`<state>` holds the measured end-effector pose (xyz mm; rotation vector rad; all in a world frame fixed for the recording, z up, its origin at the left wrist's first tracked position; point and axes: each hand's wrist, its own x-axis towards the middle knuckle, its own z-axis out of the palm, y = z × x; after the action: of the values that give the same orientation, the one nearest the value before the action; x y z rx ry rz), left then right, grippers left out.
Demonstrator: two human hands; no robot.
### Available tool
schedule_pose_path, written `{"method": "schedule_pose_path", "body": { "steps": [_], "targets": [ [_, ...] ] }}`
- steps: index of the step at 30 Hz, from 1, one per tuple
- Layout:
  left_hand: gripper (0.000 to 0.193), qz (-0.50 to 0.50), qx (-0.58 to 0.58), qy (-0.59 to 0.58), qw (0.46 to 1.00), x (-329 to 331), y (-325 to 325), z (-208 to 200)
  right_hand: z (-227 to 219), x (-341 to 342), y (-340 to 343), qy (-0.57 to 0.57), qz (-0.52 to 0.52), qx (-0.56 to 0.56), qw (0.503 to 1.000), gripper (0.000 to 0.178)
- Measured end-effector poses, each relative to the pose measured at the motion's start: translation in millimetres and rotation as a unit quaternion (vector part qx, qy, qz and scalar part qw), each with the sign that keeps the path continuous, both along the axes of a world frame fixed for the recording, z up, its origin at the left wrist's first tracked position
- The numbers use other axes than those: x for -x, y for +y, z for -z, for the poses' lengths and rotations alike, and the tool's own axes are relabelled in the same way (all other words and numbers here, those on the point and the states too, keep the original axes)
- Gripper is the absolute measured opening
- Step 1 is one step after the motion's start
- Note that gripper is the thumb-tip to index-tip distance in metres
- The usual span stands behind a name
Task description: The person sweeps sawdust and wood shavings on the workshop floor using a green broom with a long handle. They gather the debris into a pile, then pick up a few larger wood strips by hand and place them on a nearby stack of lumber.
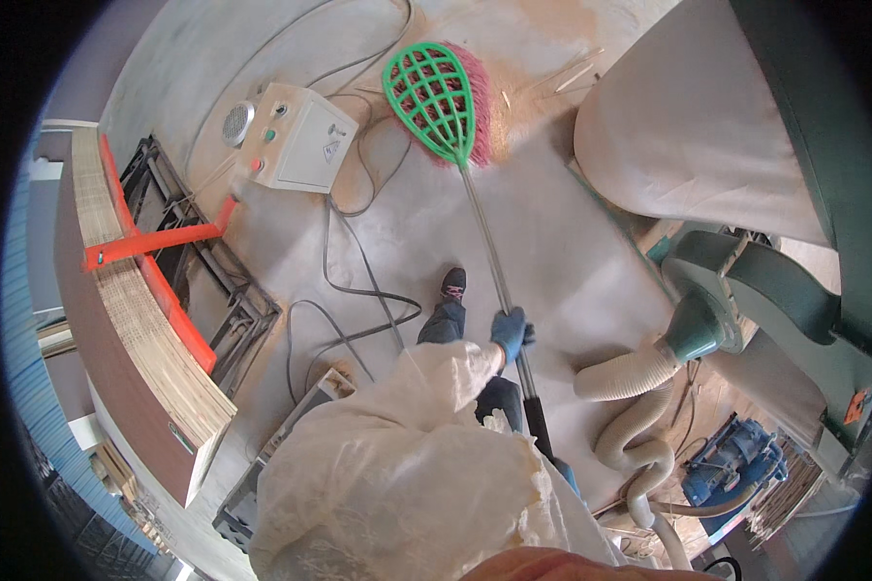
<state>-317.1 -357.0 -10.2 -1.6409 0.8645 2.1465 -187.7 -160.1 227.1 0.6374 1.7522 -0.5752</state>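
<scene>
A long-handled broom (pixel 484 228) slants across the middle, its green latticed head with pink bristles resting on the dusty floor ahead. My left hand (pixel 511 335), in a blue glove, is wrapped round the metal handle partway down. The handle's black grip runs down to my right hand (pixel 566 475), also blue-gloved, close by my body. Only a sliver of that glove shows beside the grip; my pale, loose clothing hides most of it.
Stacked boards (pixel 155 329) lie on a lift table with an orange-red frame at left. Dark cables (pixel 358 290) trail from a white control box (pixel 300 140). At right stand a green blower (pixel 702 324) with a ribbed hose (pixel 625 378), a large fabric bag (pixel 688 126) and a blue motor (pixel 731 460).
</scene>
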Motion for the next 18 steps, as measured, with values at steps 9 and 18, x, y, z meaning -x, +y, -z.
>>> {"method": "schedule_pose_path", "body": {
  "steps": [9,18],
  "targets": [
    [0.019,-0.054,-0.064,0.03,0.996,82,-153,102,33,152,-150,0.032,-0.119,0.048,0.991,0.064],
    [0.018,-0.027,-0.13,-0.022,0.991,92,-108,89,46,110,-120,0.013,-0.14,-0.076,0.987,0.066]
  ]
}}
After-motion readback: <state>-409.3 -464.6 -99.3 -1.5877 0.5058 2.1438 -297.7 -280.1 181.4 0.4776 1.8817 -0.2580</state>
